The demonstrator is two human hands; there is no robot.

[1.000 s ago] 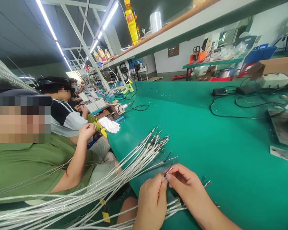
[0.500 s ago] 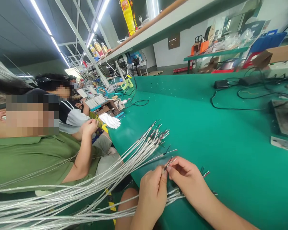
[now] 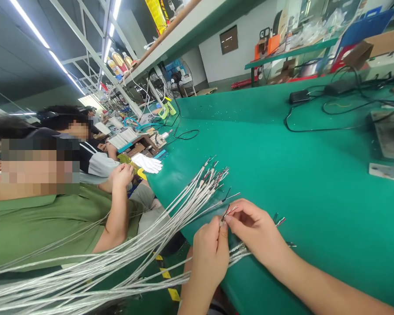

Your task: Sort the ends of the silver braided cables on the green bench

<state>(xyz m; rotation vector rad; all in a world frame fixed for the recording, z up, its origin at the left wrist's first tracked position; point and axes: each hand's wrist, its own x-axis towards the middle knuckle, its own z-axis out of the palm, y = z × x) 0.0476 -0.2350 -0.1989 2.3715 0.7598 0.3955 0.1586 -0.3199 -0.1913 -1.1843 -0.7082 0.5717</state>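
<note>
Left hand (image 3: 210, 253) and right hand (image 3: 256, 229) pinch a braided cable's stripped end (image 3: 225, 215), held above the green surface (image 3: 315, 205) for fine control.

The green bench (image 3: 265, 144) carried a bundle of braided silver cables (image 3: 197, 197) fanned across its near edge; beyond the bundle lay a white glove (image 3: 147, 163) to the left and black cords (image 3: 318, 128) to the right.

We look from the person's head, forward and down along a long green-topped counter (image 3: 265, 175), the frame rolled aslant, close above the left hand (image 3: 210, 258) and right hand (image 3: 258, 229) at its lower edge, with a green-shirted co-worker (image 3: 42, 227) near on their left.
</note>
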